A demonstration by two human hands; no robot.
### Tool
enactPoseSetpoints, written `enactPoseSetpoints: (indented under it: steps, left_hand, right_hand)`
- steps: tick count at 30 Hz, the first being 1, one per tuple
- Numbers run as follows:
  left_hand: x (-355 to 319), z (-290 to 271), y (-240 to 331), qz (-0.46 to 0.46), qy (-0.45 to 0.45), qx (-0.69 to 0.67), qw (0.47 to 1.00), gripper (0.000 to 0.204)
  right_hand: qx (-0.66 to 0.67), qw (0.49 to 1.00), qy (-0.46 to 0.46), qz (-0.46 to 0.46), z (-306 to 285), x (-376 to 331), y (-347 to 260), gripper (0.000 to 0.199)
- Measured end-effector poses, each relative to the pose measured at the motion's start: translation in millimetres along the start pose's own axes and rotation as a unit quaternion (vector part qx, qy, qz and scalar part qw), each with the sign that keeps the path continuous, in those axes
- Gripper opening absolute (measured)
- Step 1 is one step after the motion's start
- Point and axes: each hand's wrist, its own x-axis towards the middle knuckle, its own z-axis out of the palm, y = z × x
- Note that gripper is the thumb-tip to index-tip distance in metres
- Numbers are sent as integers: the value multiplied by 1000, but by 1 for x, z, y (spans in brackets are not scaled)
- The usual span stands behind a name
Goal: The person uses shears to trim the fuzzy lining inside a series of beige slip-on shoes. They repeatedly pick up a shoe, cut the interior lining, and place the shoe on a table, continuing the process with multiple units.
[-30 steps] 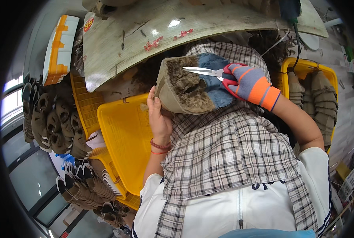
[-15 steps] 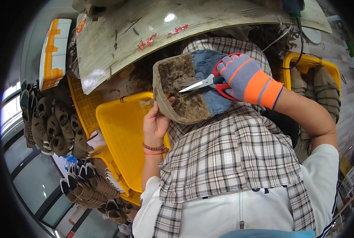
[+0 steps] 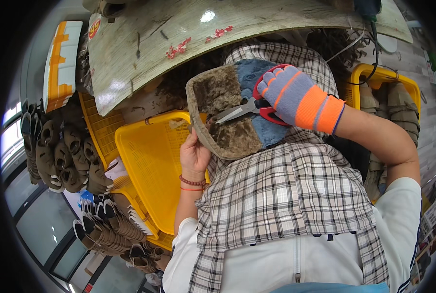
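Note:
A shallow square piece (image 3: 220, 93), lined with brown and blue plush and edged with a brown rim, rests on my lap. My bare left hand (image 3: 195, 151) is closed at its left rim, with the thumb outside and fingertips showing inside. I cannot tell whether something small is pinched there too. In a grey and orange striped glove, my right hand (image 3: 288, 95) grips red-handled scissors (image 3: 237, 112). Their blades lie close together over the plush, pointing toward my left fingertips.
A wooden table (image 3: 144, 58) curves across the top. Yellow baskets (image 3: 149, 166) stand at my left, near hanging brown shoes (image 3: 69, 151). Another yellow basket (image 3: 408, 83) at the right holds stacked brown pieces (image 3: 398, 110). A white box with orange tape (image 3: 61, 63) is far left.
The scissors have shifted slightly left and down, and their blades have come together. My right hand has moved a little left with them. The plush-lined piece has tilted slightly.

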Motion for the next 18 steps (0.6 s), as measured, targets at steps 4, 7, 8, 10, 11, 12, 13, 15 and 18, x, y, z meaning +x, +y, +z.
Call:
enactPoseSetpoints:
  steps: [4,7,8,10,11,12,13,15,18]
  left_hand:
    - [0,1,-1,1,-8,-3,1000,27]
    - [-1,7,-2,6,-20,5,1000,28]
    - [-2,8,-2,8,-28,10,1000,28]
    - [-2,8,-2,10,-26,7,1000,29]
    - [-2,8,-2,10,-25,7,1000,30]
    - [-2,7,-2,9,-25,4,1000,30]
    - [-2,5,-2,8,-25,0,1000,31]
    - [-1,7,-2,5,-33,-2,999,32]
    - [0,13,-3,4,-57,6,998,35]
  right_hand:
    - [0,1000,-20,-5,6,9,0,20]
    - [0,999,-45,-7,6,13,-2,19]
    - [2,999,-41,-6,5,14,-3,18]
    - [2,1000,-30,-9,6,16,-4,18]
    - [0,1000,-22,-13,8,16,-3,18]
    - [-1,1000,-14,-16,10,16,-3,18]
    - [-10,1000,-22,-15,9,17,-4,17]
    - [-29,999,-38,-13,8,18,-5,17]
    - [-21,997,-76,8,9,18,-6,16]
